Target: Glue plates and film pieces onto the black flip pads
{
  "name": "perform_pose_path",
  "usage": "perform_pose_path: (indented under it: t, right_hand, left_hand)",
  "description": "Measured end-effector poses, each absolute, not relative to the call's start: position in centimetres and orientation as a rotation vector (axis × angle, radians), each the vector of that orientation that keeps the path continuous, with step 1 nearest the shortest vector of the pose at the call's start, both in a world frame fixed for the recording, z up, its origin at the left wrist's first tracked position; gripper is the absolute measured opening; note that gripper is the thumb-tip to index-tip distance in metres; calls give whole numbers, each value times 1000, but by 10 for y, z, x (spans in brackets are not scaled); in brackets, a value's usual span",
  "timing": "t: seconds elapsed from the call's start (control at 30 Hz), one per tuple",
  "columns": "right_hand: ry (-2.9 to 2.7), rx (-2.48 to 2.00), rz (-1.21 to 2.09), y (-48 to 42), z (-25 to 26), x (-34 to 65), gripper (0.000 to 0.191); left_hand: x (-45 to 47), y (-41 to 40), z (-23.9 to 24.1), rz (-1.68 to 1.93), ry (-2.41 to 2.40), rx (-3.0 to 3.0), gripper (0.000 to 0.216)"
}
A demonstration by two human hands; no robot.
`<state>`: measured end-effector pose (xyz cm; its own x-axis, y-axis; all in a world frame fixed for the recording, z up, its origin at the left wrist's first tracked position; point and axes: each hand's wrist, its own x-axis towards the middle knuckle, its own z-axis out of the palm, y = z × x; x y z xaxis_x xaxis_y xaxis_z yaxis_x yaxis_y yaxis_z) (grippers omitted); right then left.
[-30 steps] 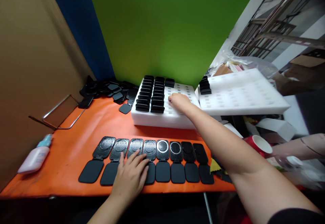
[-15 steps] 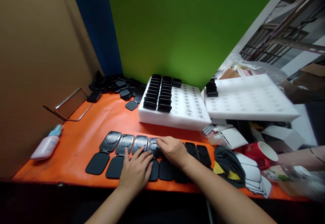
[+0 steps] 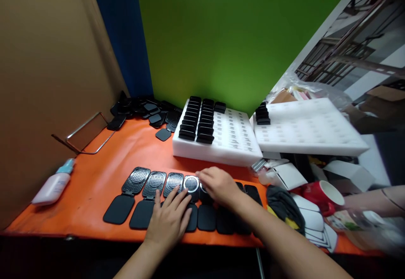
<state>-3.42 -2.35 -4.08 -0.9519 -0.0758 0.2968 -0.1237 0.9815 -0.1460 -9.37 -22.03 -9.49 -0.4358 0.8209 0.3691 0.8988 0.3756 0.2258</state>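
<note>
A row of several opened black hinged cases [image 3: 148,194] lies along the near edge of the orange table [image 3: 104,173]. My left hand [image 3: 169,222] rests flat on the lower flaps, fingers spread. My right hand [image 3: 218,185] hovers curled over the upper halves, fingertips beside a silver ring [image 3: 191,183] set in one case. What its fingers hold, if anything, is hidden. A white foam tray [image 3: 230,138] behind carries rows of closed black cases [image 3: 196,121].
A second foam tray [image 3: 303,127] sits to the right. A heap of loose black parts [image 3: 142,110] lies at the back left. A small bottle [image 3: 52,184], a wire stand [image 3: 84,133], a red cup [image 3: 322,192] and another person's arm [image 3: 373,201] are nearby.
My right hand came back from the foam tray to the row of opened cases. A silver ring now shows in the case next to its fingertips. The left hand stayed put.
</note>
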Motion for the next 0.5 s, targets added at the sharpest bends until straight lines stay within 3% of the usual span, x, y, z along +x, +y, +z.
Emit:
perform_pose_path:
  t: [0.13,0.23,0.4,0.5]
  right_hand:
    - [-2585,-272,305,35,-2,-64,26]
    - [-2728,-602,279,74,12,-99,27]
    - [-2858,-649,366,104,17,-135,17]
    - [-2786,-681,380,104,31,-125,23]
  left_hand:
    - [-96,-221,-99,-564,-2442,-1587,39]
    - [-97,-222,-100,-550,-2426,-1602,41]
    - [-94,-225,-92,-616,-2337,-1573,33]
    - [-94,-232,-83,-720,-2346,-1466,24]
